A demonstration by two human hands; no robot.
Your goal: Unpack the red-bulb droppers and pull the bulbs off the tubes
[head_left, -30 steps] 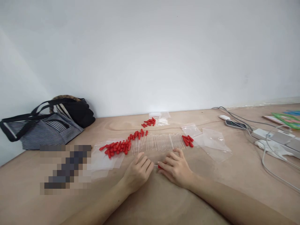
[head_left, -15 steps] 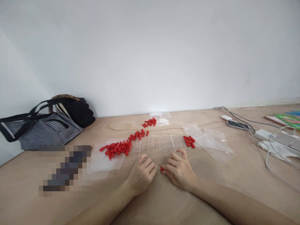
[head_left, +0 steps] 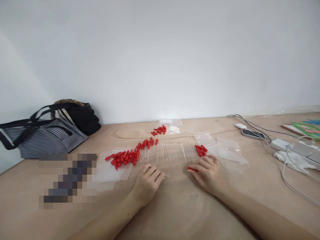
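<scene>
My left hand (head_left: 149, 179) rests on the wooden table (head_left: 175, 206), fingers curled round a thin clear dropper tube (head_left: 167, 176) whose tip pokes out to the right. My right hand (head_left: 208, 171) lies further right, pinching a small red rubber bulb (head_left: 192, 169). Just beyond both hands lies a row of several clear tubes (head_left: 175, 152). A few red bulbs (head_left: 200, 150) sit at its right end. A bigger pile of red bulbs (head_left: 123, 157) lies on a plastic bag to the left.
More red bulbs (head_left: 159, 130) lie near the wall. Clear zip bags (head_left: 228, 151) sit right of the tubes. A striped tote bag (head_left: 47, 133) stands far left. A phone (head_left: 252, 133), a power strip (head_left: 295, 146) and white cables (head_left: 292, 180) occupy the right side.
My right hand has pulled away to the right with the red bulb, separating it from the clear tube that stays in my left hand.
</scene>
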